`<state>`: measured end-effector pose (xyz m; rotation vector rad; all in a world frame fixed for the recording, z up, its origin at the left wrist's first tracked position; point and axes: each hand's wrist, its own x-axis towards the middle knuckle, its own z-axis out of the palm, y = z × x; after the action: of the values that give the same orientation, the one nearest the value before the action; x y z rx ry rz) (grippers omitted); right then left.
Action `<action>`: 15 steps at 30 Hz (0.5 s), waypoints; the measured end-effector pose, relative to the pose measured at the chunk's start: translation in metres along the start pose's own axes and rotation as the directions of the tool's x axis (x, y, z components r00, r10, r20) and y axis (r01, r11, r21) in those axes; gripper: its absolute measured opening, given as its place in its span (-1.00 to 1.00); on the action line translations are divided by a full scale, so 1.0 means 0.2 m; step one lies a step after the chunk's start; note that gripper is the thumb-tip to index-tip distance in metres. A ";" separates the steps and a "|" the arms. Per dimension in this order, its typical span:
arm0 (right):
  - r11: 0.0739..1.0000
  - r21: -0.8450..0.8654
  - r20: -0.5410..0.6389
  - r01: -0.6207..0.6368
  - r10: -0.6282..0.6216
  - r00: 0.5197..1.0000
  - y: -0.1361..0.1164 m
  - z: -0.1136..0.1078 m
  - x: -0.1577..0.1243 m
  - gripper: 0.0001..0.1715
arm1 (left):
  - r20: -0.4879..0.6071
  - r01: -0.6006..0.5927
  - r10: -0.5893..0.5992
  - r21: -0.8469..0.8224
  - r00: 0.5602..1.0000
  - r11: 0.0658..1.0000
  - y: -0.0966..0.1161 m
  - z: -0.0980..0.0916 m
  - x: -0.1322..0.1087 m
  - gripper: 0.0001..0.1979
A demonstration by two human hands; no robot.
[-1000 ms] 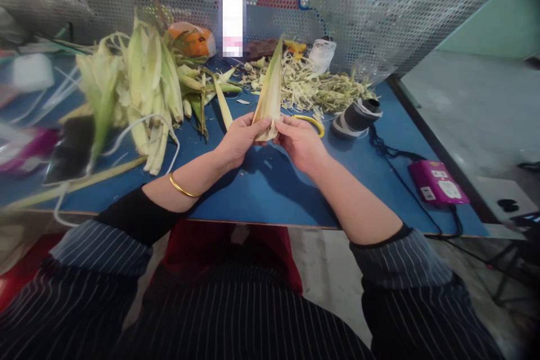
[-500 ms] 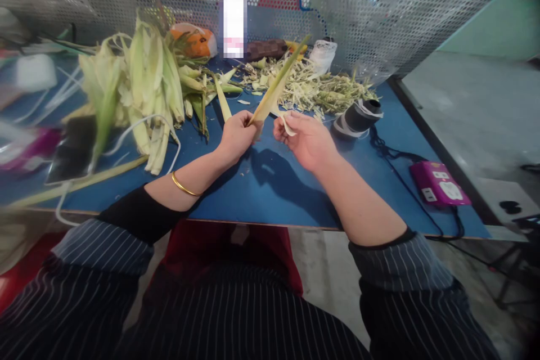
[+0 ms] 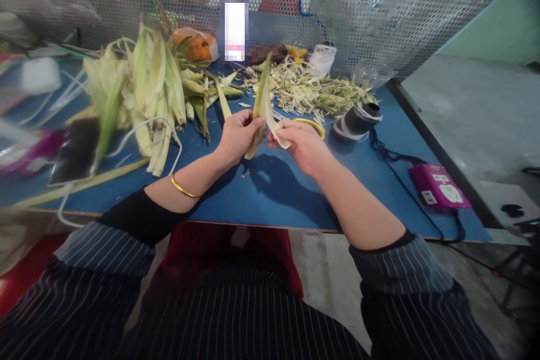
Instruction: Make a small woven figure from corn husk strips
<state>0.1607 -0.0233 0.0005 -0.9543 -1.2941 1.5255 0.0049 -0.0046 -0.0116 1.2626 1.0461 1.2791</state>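
My left hand (image 3: 238,134) is closed round a greenish-yellow corn husk (image 3: 262,90), which points up and away with its lower end below my fingers. My right hand (image 3: 301,143) pinches a pale strip of husk (image 3: 282,139) that curls down over the fingertips and runs up beside the husk. Whether strip and husk are still joined near the top I cannot tell. Just behind my right hand a yellow-handled pair of scissors (image 3: 314,124) lies partly hidden. Another pale husk piece (image 3: 223,98) leans beyond my left hand.
Large husks (image 3: 147,79) are heaped on the blue table (image 3: 270,197) at left, near a phone (image 3: 76,149) with a white cable. Shredded husk (image 3: 304,87) lies at the back. A black spool (image 3: 356,122) and a purple power strip (image 3: 439,185) stand right; perforated metal (image 3: 371,22) rises behind.
The husk in my left hand has swung more upright and to the left. My right hand has come slightly closer with its strip, and the yellow scissor handle now shows.
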 end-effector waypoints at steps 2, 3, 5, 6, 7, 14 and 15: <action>1.000 0.028 0.012 0.006 -0.006 1.000 -0.02 0.00 -0.01 -0.91 | 0.025 0.029 -0.028 -0.047 0.999 0.998 0.00 0.00 0.00 -0.90; 0.999 0.047 0.015 0.013 -0.014 1.000 -0.03 0.00 -0.01 -0.91 | 0.034 0.038 -0.036 -0.066 0.999 0.997 0.00 0.01 0.00 -0.90; 0.996 0.080 0.015 0.034 -0.036 0.999 -0.05 0.00 -0.02 -0.89 | 0.034 0.040 -0.037 -0.086 0.999 0.995 0.00 0.01 0.00 -0.88; 0.995 0.088 0.016 0.046 -0.048 0.999 -0.06 -0.01 -0.03 -0.88 | 0.028 0.045 -0.042 -0.085 0.999 0.995 0.00 0.01 0.00 -0.87; 0.994 0.090 0.017 0.058 -0.060 0.998 -0.07 -0.01 -0.03 -0.86 | 0.023 0.056 -0.054 -0.078 0.998 0.995 0.00 0.01 0.00 -0.87; 0.984 0.068 -0.031 0.162 -0.160 0.987 -0.13 -0.03 -0.06 -0.73 | 0.041 0.120 -0.120 -0.002 0.992 0.993 -0.01 0.00 0.00 -0.88; 0.981 0.072 -0.036 0.182 -0.179 0.983 -0.14 -0.03 -0.07 -0.73 | 0.045 0.126 -0.126 0.011 0.991 0.992 -0.02 0.00 0.00 -0.89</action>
<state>0.1746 -0.0323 0.0281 -0.7867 -1.2578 1.4044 0.0054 -0.0040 -0.0152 1.2064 1.0819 1.1463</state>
